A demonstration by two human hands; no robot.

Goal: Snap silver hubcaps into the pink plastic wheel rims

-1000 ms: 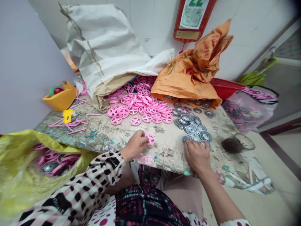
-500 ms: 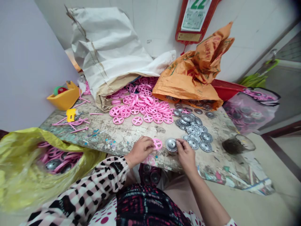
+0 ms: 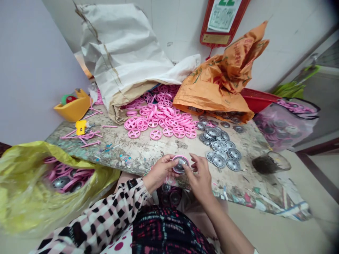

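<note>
The person's left hand (image 3: 159, 173) closes its fingers and thumb around the left edge of a pink plastic spoked wheel with a domed silver metal disc seated in it (image 3: 180, 164), held just over the front edge of a scuffed, paint-stained workbench (image 3: 148, 158). The right hand (image 3: 200, 174) is partly open, its thumb against the disc's right side and its fingers curled upward; I can't tell whether it pinches the disc or only touches it.

Beyond the hands, dozens of loose pink plastic spoked wheels (image 3: 161, 123) spread from the mouth of a white woven sack (image 3: 119, 53). Roughly eighteen loose silver metal discs (image 3: 219, 151) lie to the right, near the right hand. An orange woven sack (image 3: 219, 84) sits behind them, with more silver discs at its mouth and a red plastic basket (image 3: 255, 98) behind it.

A yellow-green plastic bag (image 3: 26, 187) at the left holds pink wheels and silver discs, as does a clear plastic bag (image 3: 283, 123) at the right. A yellow plastic scoop (image 3: 72, 110) holds a green and red object. Pink plastic runners (image 3: 79, 137) and one yellow plastic clip (image 3: 81, 127) lie on the bench, and one glass tumbler with dark contents (image 3: 270, 163) stands at its right end.
</note>
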